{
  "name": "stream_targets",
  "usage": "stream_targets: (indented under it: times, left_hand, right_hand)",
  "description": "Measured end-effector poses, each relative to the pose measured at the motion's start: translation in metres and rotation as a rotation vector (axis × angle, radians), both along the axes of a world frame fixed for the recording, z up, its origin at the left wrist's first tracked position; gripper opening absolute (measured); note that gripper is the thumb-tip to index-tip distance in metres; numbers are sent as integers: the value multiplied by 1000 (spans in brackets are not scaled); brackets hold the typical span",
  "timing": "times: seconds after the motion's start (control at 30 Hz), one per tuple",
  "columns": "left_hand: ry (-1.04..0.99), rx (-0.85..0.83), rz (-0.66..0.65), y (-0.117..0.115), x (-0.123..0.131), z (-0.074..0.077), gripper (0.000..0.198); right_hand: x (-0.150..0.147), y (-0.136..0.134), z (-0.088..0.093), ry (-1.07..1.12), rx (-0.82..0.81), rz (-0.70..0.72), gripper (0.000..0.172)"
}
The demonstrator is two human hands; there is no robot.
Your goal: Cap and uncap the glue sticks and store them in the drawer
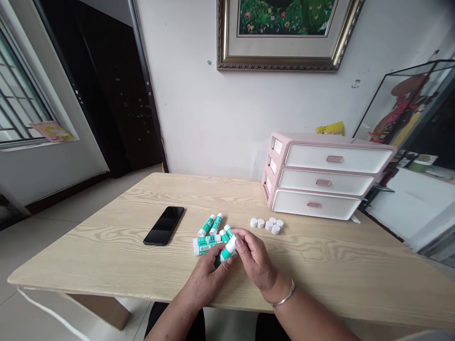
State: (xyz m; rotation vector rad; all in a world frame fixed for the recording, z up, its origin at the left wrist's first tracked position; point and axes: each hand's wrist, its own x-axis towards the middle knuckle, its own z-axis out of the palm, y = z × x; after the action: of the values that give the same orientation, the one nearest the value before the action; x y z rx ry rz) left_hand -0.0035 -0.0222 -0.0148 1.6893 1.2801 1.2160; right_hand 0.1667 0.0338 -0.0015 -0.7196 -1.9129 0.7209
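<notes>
Both my hands meet over the wooden table (106, 251) near its front edge. My left hand (208, 277) grips the lower end of a green and white glue stick (228, 250). My right hand (254, 258), with a silver bracelet on its wrist, has its fingers closed round the stick's white top end. Several more green and white glue sticks (209, 234) lie in a loose pile just beyond my hands. A small cluster of white caps (268, 224) lies to the right of the pile.
A black phone (164, 225) lies face up left of the sticks. A pink and white three-drawer box (320, 177) stands at the back right of the table, all drawers closed. A framed picture (284, 33) hangs on the wall behind.
</notes>
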Motion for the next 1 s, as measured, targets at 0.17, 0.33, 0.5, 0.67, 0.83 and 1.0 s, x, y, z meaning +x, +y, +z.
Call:
stream_targets:
  times: [0.17, 0.33, 0.5, 0.67, 0.83, 1.0]
  left_hand:
    - [-28, -17, -17, -2, 1, 5, 38]
    - [-57, -22, -33, -5, 0, 7, 42]
    - [-87, -38, -42, -6, 0, 12, 47]
    - [-183, -99, -77, -7, -3, 12, 43]
    - [-322, -150, -77, -6, -9, -3, 42]
    - [-511, -122, -77, -1, -11, -19, 60]
  right_hand:
    - [0, -3, 1, -28, 29, 12, 30]
    - [0, -4, 2, -63, 70, 35, 31]
    - [0, -3, 2, -87, 86, 75, 33]
    - [1, -5, 1, -110, 115, 116, 36]
    - [5, -5, -2, -128, 48, 130, 40]
    - [5, -1, -5, -53, -60, 124, 32]
